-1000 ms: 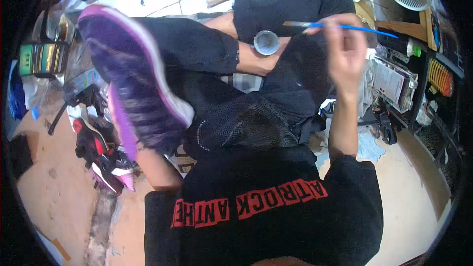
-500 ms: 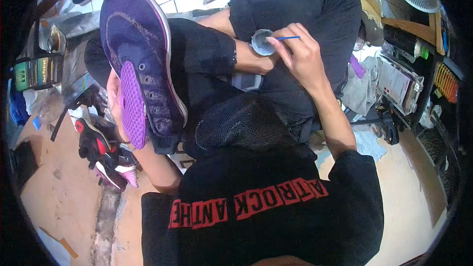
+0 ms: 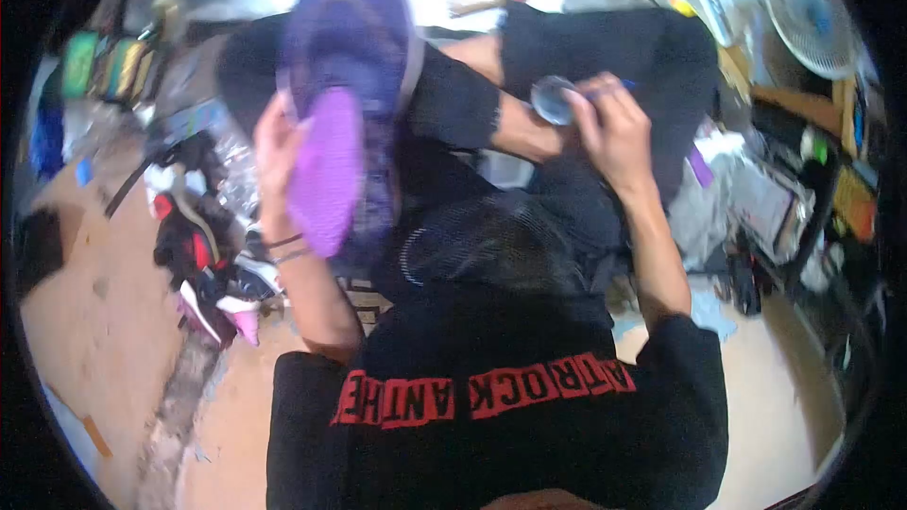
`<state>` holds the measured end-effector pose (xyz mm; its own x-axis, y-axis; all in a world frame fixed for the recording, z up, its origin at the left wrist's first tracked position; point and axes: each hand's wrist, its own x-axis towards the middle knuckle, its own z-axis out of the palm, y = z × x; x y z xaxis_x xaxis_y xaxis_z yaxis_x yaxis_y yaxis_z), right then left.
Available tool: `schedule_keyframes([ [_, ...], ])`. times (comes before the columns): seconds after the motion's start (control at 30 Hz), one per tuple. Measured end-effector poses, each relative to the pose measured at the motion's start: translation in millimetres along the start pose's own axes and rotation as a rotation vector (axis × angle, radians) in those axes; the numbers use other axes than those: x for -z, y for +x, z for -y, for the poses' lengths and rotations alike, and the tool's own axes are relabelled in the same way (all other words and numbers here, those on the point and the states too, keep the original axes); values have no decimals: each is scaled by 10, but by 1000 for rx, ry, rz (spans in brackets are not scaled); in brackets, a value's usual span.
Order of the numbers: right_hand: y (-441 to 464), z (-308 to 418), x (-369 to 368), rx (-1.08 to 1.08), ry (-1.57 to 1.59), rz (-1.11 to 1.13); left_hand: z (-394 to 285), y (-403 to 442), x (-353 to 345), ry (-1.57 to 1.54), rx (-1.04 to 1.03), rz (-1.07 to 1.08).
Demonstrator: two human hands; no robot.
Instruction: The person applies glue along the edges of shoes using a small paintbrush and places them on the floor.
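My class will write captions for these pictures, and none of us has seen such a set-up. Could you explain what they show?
There is no robot here: a seated person works with two bare hands, seen by one camera worn on the head, looking forward and down. It is the only view, so the black shirt fills the bottom.

The left hand holds a dark purple shoe, with a lighter purple piece over its upper. The right hand grips a thin blue handle, mostly hidden, beside a small round cup near the bare ankle.

On the floor at the left lie more shoes; a fan is at the upper right. Blur hides finer details.
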<state>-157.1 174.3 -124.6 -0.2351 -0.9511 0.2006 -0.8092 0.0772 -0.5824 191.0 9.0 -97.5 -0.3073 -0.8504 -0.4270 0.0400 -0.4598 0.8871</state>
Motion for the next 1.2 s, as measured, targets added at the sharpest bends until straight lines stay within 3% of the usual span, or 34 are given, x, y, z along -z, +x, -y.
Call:
schedule_keyframes([
  [0.1,26,57,74,-81,111,-47,-194,-34,-230,-61,-90,266],
  [0.2,28,112,120,-162,112,-122,-216,-26,-277,-43,-16,316],
  [0.23,23,119,139,-221,101,-180,-222,-43,-302,-38,-44,311],
  [0.3,3,70,81,-116,106,-22,-212,-43,-282,-3,-38,356],
  [0.4,-26,47,79,-301,255,-160,-243,-66,-309,59,-96,393],
  [0.43,-30,68,67,-220,194,-50,-245,-120,-320,82,-76,378],
  [0.5,-57,79,70,-233,252,-92,-293,-82,-375,130,-69,361],
  [0.6,-88,49,123,-294,270,31,-332,-161,-474,99,-22,341],
  [0.73,-81,38,303,-401,605,-114,-365,-170,-564,156,-47,317],
  [0.87,-89,91,328,-155,189,18,-430,-204,-565,152,-81,360],
  [0.9,-87,98,364,-186,159,43,-481,-235,-589,122,-81,370],
  [0.97,-100,-5,342,-349,539,-123,-523,-284,-611,55,-51,374],
  [1.03,-9,67,454,-387,640,-142,-512,-314,-651,-5,-53,376],
  [1.1,102,66,590,-344,770,-195,-505,-346,-716,-46,-59,381],
  [1.2,311,248,883,-110,985,-331,-503,-389,-850,-101,-22,409],
])
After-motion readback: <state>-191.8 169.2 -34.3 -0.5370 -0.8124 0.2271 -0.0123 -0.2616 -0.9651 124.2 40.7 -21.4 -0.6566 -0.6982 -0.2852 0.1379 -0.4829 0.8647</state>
